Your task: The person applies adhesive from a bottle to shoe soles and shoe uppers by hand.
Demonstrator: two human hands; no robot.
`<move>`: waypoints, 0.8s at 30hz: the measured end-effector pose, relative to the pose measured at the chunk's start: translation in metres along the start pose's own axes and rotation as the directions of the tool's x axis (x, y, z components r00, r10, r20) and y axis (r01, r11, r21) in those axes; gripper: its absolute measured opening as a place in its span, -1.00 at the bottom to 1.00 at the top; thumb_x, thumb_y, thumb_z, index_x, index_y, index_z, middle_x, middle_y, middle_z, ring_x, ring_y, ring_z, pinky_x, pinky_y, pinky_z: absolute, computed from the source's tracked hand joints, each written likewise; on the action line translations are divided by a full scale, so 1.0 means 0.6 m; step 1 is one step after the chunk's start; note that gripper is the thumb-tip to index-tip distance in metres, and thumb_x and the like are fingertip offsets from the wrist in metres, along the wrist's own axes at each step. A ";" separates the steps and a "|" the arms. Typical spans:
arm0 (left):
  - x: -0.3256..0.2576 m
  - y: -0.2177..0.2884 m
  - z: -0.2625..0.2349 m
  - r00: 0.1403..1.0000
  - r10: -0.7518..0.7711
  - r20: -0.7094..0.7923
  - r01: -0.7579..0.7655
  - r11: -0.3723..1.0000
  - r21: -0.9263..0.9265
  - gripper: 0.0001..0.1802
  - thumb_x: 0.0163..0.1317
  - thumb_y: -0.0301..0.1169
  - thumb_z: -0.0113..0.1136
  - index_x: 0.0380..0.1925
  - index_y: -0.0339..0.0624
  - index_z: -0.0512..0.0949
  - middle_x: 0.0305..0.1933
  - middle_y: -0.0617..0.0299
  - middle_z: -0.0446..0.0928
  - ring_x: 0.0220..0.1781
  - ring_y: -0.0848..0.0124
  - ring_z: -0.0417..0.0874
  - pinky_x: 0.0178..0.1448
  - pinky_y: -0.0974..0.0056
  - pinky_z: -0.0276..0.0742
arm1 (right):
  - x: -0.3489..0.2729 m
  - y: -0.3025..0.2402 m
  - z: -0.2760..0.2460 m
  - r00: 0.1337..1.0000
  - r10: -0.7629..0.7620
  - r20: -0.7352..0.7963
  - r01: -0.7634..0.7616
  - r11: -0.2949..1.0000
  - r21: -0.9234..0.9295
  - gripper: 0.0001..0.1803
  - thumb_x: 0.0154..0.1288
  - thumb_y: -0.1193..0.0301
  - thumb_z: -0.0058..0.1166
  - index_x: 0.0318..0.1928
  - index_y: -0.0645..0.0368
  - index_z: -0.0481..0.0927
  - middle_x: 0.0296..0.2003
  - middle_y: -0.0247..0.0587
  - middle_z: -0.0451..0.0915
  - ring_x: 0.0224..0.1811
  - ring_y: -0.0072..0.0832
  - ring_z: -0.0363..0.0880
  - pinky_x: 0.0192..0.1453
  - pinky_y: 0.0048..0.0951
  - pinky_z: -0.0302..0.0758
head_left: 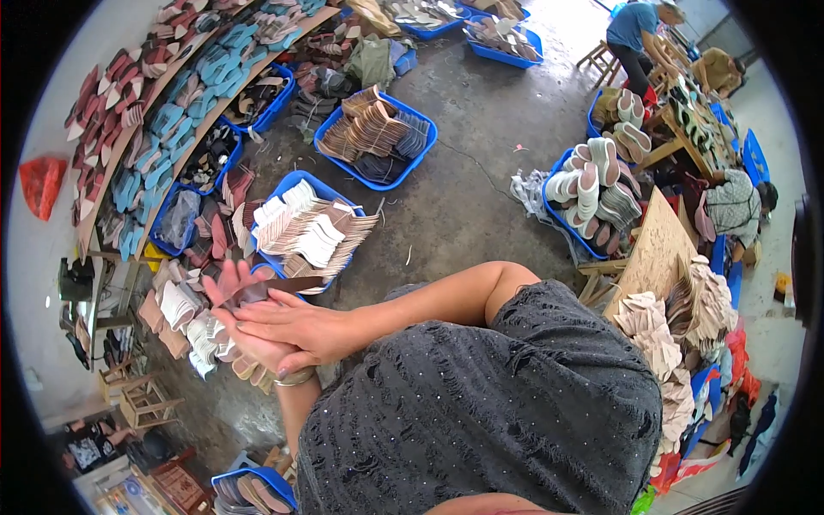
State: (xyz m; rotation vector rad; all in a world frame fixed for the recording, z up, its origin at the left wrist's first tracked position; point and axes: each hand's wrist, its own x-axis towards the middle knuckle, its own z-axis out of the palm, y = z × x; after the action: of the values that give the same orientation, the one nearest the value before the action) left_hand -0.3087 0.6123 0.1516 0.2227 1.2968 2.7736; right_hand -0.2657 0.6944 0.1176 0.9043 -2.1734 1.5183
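Observation:
My left hand [243,307] is turned palm up with its fingers spread, a bangle [295,377] around its wrist. Across that palm lies my right hand [296,328], fingers stretched flat and touching it. A thin dark brown strip-like piece [300,283] crosses beside the left fingers. Whether it rests on them or is pinched, I cannot tell. Just beyond the hands stands a blue basket [359,212] packed with rows of white and tan shoe soles [318,240]. Stacks of white and pinkish soles [202,330] sit below and left of my hands.
Another blue basket [433,137] holds brown and dark soles. Racks of blue and maroon shoe parts [172,129] line the left. On the right are a sole-filled basket [549,193], a wooden board [652,249] and piled pale pieces [648,318]. A person [637,39] bends over a far bench.

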 end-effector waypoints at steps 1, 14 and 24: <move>-0.003 -0.011 -0.012 0.999 -0.028 0.016 0.028 0.999 -0.036 -0.42 0.37 0.02 -0.47 0.30 0.02 -0.01 0.27 0.06 0.19 0.28 0.25 0.22 0.32 0.15 0.12 | 0.008 0.001 0.001 1.000 -0.010 -0.015 0.009 0.999 -0.034 -0.13 0.09 0.00 0.03 0.27 0.28 0.08 0.29 0.07 0.02 0.38 -0.14 -0.12 0.36 0.04 -0.23; 0.017 0.036 -0.151 0.992 -0.079 -0.101 0.070 0.994 -0.087 -0.47 0.36 -0.01 -0.37 0.24 0.01 0.10 0.21 0.08 0.24 0.16 0.30 0.31 0.16 0.17 0.31 | 0.009 -0.008 0.066 0.989 -0.079 0.124 0.069 0.994 0.089 -0.18 0.02 0.17 0.19 0.20 0.32 0.13 0.19 0.16 0.19 0.29 -0.05 0.12 0.35 0.01 -0.06; 0.011 0.100 -0.203 0.966 -0.091 -0.242 0.017 0.956 -0.293 -0.52 0.38 -0.06 -0.36 0.18 -0.05 0.18 0.07 0.10 0.37 0.00 0.34 0.43 0.08 0.25 0.37 | 0.069 -0.046 0.108 0.924 -0.130 0.360 0.108 0.991 0.079 -0.10 -0.05 0.33 0.26 0.22 0.31 0.01 0.25 0.27 -0.02 0.31 0.16 -0.06 0.33 -0.01 0.01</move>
State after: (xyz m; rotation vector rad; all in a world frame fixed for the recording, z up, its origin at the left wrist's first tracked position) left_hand -0.3354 0.4822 0.1214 -0.1896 0.8987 2.9692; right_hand -0.2729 0.6158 0.1380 1.4097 -2.2761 1.4535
